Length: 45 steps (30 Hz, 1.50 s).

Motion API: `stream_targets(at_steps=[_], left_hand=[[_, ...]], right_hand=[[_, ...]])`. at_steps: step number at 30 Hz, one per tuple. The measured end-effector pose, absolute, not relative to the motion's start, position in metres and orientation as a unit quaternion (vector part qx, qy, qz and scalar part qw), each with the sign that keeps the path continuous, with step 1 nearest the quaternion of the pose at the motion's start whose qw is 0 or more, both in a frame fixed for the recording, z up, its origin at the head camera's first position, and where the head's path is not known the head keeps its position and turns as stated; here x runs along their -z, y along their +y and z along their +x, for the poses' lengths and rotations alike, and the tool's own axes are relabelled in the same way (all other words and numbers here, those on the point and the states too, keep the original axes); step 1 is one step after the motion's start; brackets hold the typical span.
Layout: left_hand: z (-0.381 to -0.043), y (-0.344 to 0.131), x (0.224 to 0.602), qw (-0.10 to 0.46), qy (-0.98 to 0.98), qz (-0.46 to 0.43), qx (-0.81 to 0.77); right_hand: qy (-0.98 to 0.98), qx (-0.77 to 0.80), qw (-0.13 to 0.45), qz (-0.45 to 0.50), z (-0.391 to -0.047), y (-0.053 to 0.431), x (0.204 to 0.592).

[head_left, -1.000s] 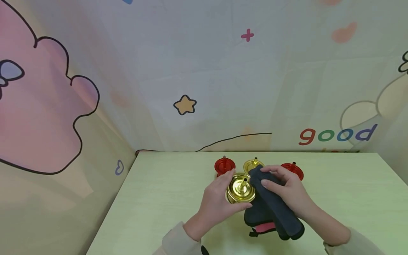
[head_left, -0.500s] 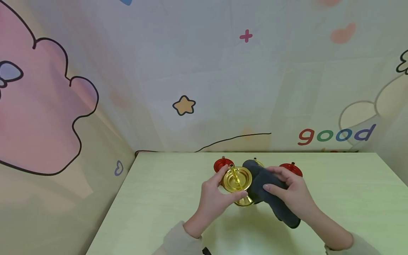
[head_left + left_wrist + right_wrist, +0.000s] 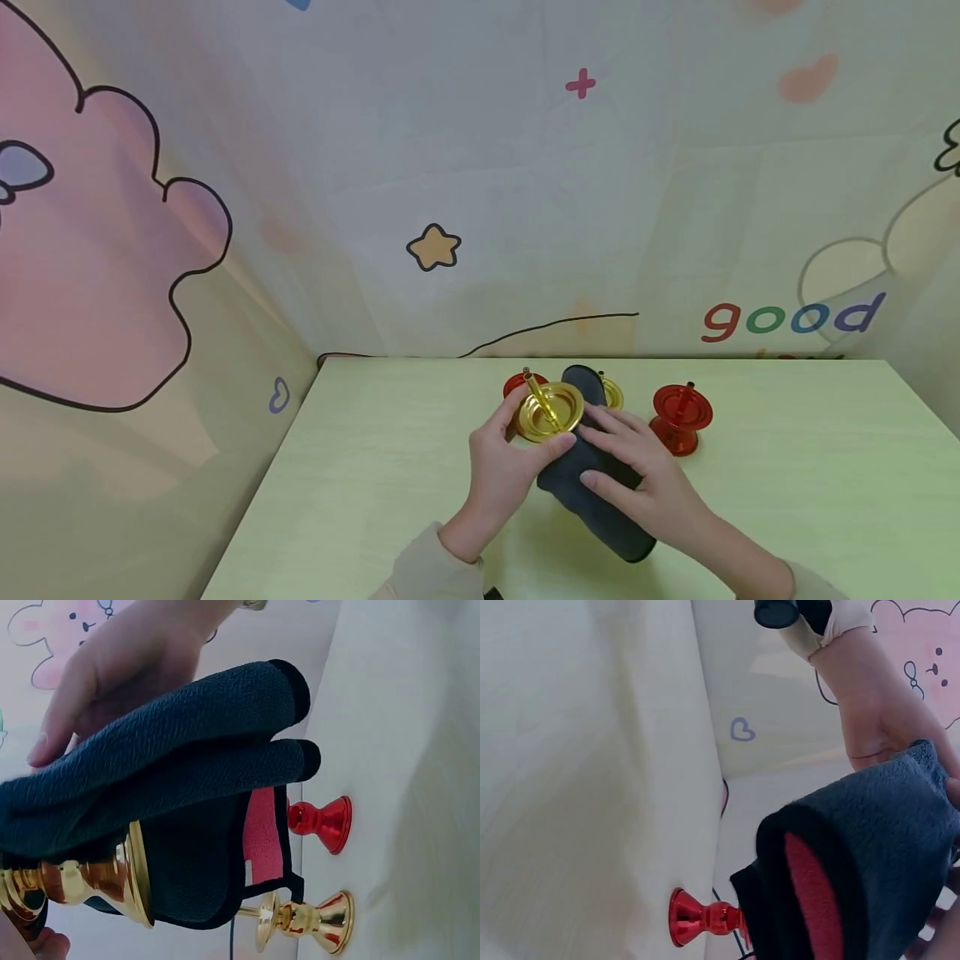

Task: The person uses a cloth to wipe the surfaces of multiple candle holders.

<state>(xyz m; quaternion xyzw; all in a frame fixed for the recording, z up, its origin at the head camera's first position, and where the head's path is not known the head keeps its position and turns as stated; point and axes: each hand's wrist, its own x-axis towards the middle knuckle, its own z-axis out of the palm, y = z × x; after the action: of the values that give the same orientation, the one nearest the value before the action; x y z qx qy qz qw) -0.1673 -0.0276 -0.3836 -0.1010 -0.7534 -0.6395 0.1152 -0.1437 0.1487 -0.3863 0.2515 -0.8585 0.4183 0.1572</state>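
My left hand (image 3: 495, 479) holds a shiny gold candlestick (image 3: 566, 402) by its dish, thumb on the near edge and fingers on the far side. Its hollow stem leans up and to the left; the base (image 3: 133, 877) shows in the left wrist view, under the cloth. A dark blue cloth (image 3: 600, 508) with black edging and a pinkish-red side is folded against the candlestick. My right hand (image 3: 648, 471) holds this cloth, fingers spread over its top and thumb on the near side. The cloth hides the candlestick's lower part in the head view.
At the right stands a red candlestick (image 3: 681, 410) on the pale table (image 3: 375, 467). Another gold candlestick (image 3: 613, 393) is partly hidden behind the cloth. A further red candlestick (image 3: 513, 383) shows beyond my left hand. A printed curtain (image 3: 510, 183) hangs behind the table.
The gold candlestick has shifted up and left, its stem now tilted leftward. My right hand has brought the cloth left across its lower part, uncovering the red candlestick at the right.
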Motion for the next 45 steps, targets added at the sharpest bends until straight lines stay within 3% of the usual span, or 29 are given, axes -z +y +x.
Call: stream_targets(at_steps=[5,15,25,30,36,45], left_hand=[[-0.168,-0.028,0.385,0.122,-0.741,-0.09,0.654],[-0.169,-0.03,0.388,0.101,-0.744,-0.091,0.655],[-0.167,-0.036,0.389,0.079,-0.781,-0.144,0.603],[-0.163,-0.036,0.39,0.074,-0.796,-0.187,0.571],[-0.157,-0.033,0.391,0.127,-0.799,-0.275,0.52],[-0.159,-0.036,0.392,0.109,-0.799,-0.236,0.543]], right_hand=[[-0.875,-0.391,0.138,0.249,-0.143,0.144,0.395],[-0.866,-0.363,0.237,0.249,-0.145,0.139,0.405],[-0.823,-0.422,0.26,0.277,-0.153,0.149,0.402],[-0.818,-0.465,0.21,0.264,-0.158,0.156,0.398],[-0.782,-0.535,0.133,0.292,-0.162,0.166,0.398],[-0.798,-0.542,-0.03,0.261,-0.156,0.169,0.396]])
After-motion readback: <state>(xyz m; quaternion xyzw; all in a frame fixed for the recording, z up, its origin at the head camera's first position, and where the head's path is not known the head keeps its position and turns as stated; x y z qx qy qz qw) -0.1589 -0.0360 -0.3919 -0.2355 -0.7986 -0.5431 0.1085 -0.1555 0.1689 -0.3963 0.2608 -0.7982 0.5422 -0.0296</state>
